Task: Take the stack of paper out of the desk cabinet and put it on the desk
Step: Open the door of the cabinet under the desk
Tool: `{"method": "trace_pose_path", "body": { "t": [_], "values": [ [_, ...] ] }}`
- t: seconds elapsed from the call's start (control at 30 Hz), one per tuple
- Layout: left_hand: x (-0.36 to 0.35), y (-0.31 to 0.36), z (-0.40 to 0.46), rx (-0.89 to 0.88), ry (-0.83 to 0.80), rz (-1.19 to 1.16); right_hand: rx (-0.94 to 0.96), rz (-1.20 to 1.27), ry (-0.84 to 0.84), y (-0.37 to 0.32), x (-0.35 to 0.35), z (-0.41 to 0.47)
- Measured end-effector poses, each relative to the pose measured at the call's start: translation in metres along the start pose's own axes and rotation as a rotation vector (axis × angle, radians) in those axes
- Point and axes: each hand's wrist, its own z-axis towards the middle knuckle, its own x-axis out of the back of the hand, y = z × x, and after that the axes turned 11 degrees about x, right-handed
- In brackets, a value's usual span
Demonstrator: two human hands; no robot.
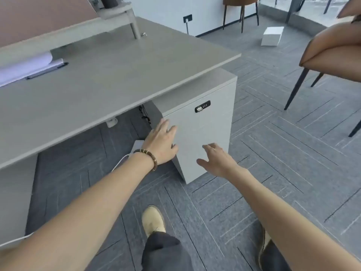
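Observation:
A grey desk cabinet (207,133) stands under the right end of the grey desk (117,79); its door is closed and carries a small black combination lock (202,106) near the top. My left hand (161,142), with a bead bracelet on the wrist, rests flat against the door's left edge, fingers spread. In front of the lower part of the door hovers my right hand (215,158), fingers apart and holding nothing. No stack of paper is visible; the cabinet's inside is hidden.
White sheets and a dark pen (29,67) lie at the desk's far left. A white power strip with cable (136,146) sits on the floor under the desk. A brown chair (332,53) stands to the right, a white box (272,36) on the carpet behind.

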Motion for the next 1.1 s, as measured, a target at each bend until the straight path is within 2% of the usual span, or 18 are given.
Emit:
{"method": "trace_pose_path", "body": {
  "t": [0.2,0.4,0.67,0.87,1.1],
  "values": [
    [-0.03,-0.029,0.048,-0.089,0.226,0.122,-0.033,0.124,0.042,0.023,-0.042,0.064],
    [-0.056,-0.053,0.08,-0.235,0.305,0.21,-0.019,0.331,0.2,0.029,-0.105,0.102],
    [-0.067,-0.051,0.119,-0.272,0.406,0.369,-0.118,0.602,0.371,0.021,-0.159,0.15],
    [-0.083,-0.064,0.135,-0.308,0.541,0.423,-0.188,0.607,0.553,0.016,-0.185,0.177],
    [-0.087,-0.065,0.139,-0.32,0.566,0.415,-0.211,0.569,0.67,0.024,-0.185,0.195]
  ]
}}
